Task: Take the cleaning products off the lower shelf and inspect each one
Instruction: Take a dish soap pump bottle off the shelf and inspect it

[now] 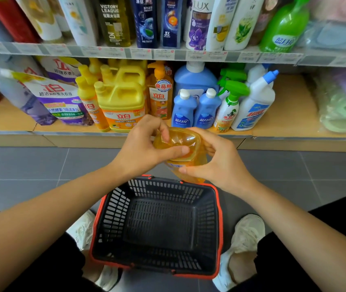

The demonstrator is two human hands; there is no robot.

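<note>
While the person crouches before the lower shelf (pixel 284 131), the head view shows both hands grasping one orange detergent bottle (pixel 183 152), tipped base-up above the shopping basket (pixel 218 228). The left hand (pixel 144 147) curls over its bottom; the right hand (pixel 216 161) pinches its side. Inspection seems underway. Next likely calls for turning it to read the label, then reaching for another bottle.

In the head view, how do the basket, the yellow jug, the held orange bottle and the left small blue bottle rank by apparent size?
1. basket
2. yellow jug and orange bottle: alike; the bottle is nearer and partly hidden, so unranked
3. blue bottle
</note>
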